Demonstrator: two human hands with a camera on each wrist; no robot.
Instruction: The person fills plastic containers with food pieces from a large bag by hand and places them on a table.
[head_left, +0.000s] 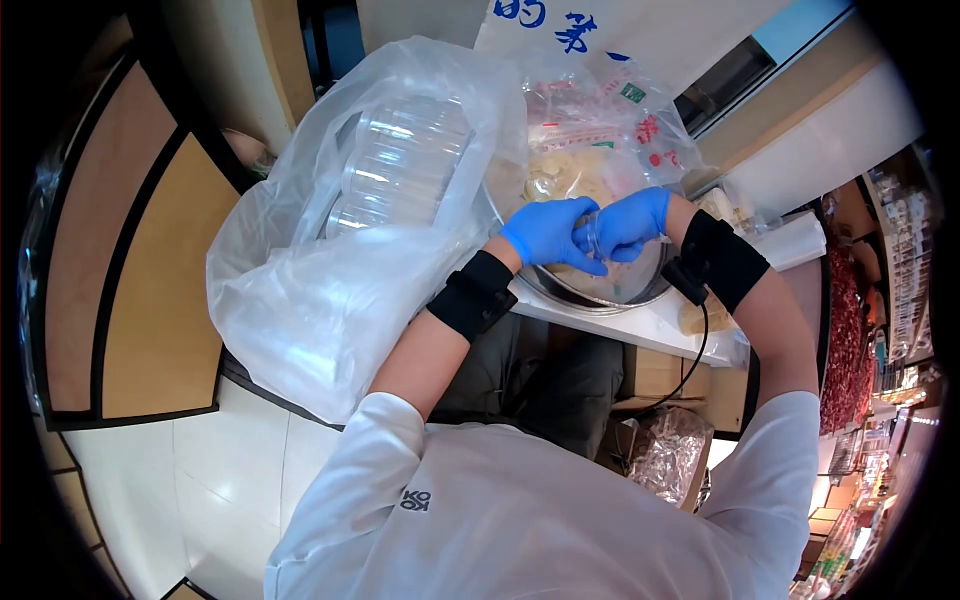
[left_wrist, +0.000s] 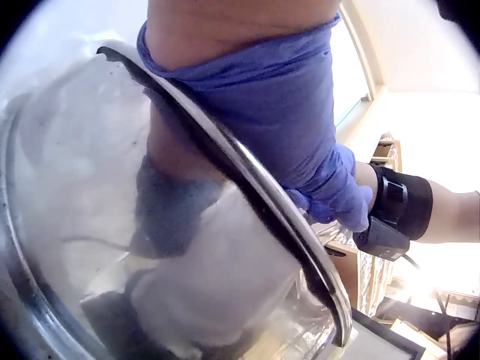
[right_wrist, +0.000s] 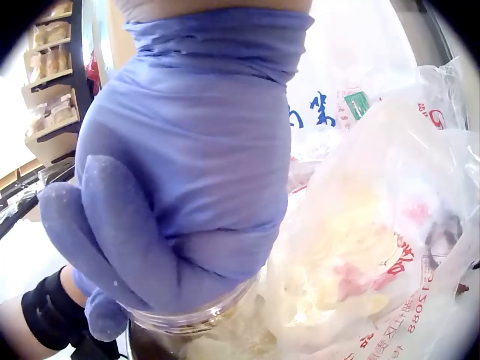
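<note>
Both hands wear blue gloves and meet over a round metal bowl (head_left: 600,303). Between them is a small clear round container (head_left: 592,236), partly hidden by fingers. The left hand (head_left: 550,233) grips its left side, and the right hand (head_left: 635,225) holds it from the right with curled fingers. In the right wrist view, the container's ridged clear edge (right_wrist: 196,318) shows under the right hand (right_wrist: 187,165). The left wrist view has the left hand (left_wrist: 262,112) behind the shiny bowl rim (left_wrist: 251,174). A clear bag with pale food (right_wrist: 345,262) lies beside the hands.
To the left, a large translucent bag (head_left: 290,290) holds stacked clear plastic containers (head_left: 405,160). Printed clear bags (head_left: 640,110) lie behind the bowl. White packets (head_left: 790,240) are at the right, and a cardboard box (head_left: 665,378) stands below the white tabletop (head_left: 640,325).
</note>
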